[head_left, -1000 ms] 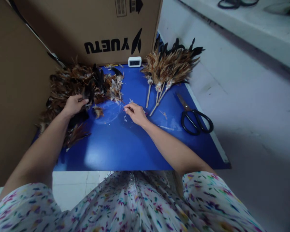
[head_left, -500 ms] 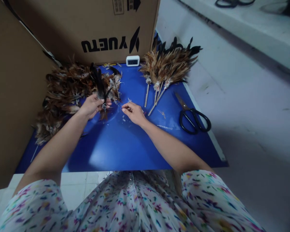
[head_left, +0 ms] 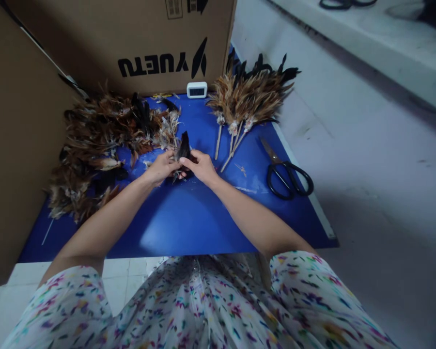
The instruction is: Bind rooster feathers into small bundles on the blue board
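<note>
Dark feathers stand up between my two hands over the middle of the blue table. My left hand is closed on their left side, low down near the quills. From the right, my right hand pinches the same feathers, thumb across the front. The lower ends are partly hidden by my fingers. A large loose pile of brown and black feathers spreads over the table's left side, beyond my left forearm. At the back right lie several feather bundles bound onto thin sticks.
Black-handled scissors lie near the table's right edge. A small white digital clock stands at the back, against a big cardboard box. Another cardboard panel walls the left side. A pale wall and ledge run along the right.
My left hand has moved right, away from the pile, with dark feathers in it. My right hand has come to meet it and now grips the feathers too.
</note>
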